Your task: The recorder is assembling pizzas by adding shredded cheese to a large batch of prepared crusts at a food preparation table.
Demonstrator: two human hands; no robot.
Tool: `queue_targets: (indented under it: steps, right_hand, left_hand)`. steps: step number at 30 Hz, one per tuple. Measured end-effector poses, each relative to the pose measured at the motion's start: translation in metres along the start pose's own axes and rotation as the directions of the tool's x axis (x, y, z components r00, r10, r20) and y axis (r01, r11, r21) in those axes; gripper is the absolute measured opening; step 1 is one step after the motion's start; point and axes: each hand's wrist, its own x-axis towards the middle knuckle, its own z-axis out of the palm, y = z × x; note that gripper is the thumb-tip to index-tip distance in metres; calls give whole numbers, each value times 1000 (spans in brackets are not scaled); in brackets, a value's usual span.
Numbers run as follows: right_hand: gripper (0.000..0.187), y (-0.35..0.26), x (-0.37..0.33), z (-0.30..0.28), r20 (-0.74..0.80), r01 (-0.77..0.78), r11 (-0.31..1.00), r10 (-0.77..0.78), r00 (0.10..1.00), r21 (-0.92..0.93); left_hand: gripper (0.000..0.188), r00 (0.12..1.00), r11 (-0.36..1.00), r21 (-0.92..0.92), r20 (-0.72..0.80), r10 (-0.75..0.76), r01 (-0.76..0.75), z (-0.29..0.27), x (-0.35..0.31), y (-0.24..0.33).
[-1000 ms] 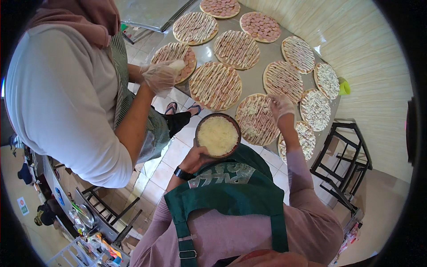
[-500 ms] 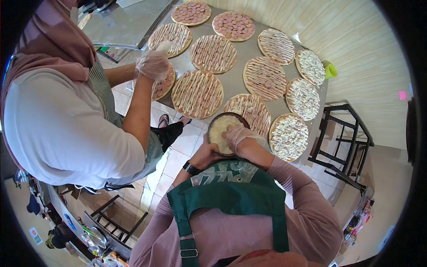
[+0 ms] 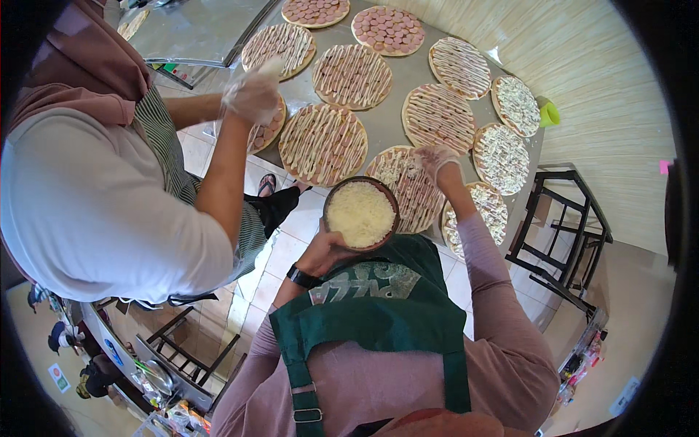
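My left hand (image 3: 326, 251) is closed round the near left side of a round brown bowl (image 3: 393, 194) filled with white grated cheese (image 3: 360, 213). My right hand (image 3: 440, 162), in a clear plastic glove, is over the upper right part of the nearest pizza (image 3: 416, 200). Its fingers are drawn together, seemingly round a bit of cheese that they mostly hide. This pizza has sausage slices and stripes of pale sauce, with some grated cheese at its upper left. Beside it, a cheese-covered pizza (image 3: 486, 211) is partly hidden behind my right forearm.
Several more pizzas lie on the metal table (image 3: 389, 131), some striped with sauce, some cheese-covered. At left a co-worker (image 3: 109, 211) holds a gloved hand (image 3: 251, 98) over a sausage pizza (image 3: 266, 131). A green cup (image 3: 549, 113) and a black stool frame (image 3: 561, 233) are at right.
My right hand has left the bowl and moved up and right over the nearest pizza. The bowl has shifted slightly left in my left hand. The co-worker's gloved hand has moved slightly.
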Motion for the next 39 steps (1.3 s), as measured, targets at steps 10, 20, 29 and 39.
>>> queue_targets:
  steps: [10, 20, 29, 39]
  right_hand:
    - [24, -1, -57, -11, 139, -195, 967, 218, 966, -164]
    - [22, 0, -37, 2, -98, -97, 995, 93, 991, -34]
    - [23, -39, -45, 13, 109, -239, 773, 217, 970, 587]
    - [29, -125, -78, -25, 149, 153, 988, -152, 977, 1]
  left_hand:
    - [58, 1000, 992, -124, 3, 27, -26, -19, -9, -10]
    - [55, 998, 996, -64, -1, 60, -60, -23, -18, -16]
    - [55, 996, 995, -41, 26, 88, -87, -29, -20, -21]
    - [51, 999, 998, 15, -2, 54, -53, -25, -13, -27]
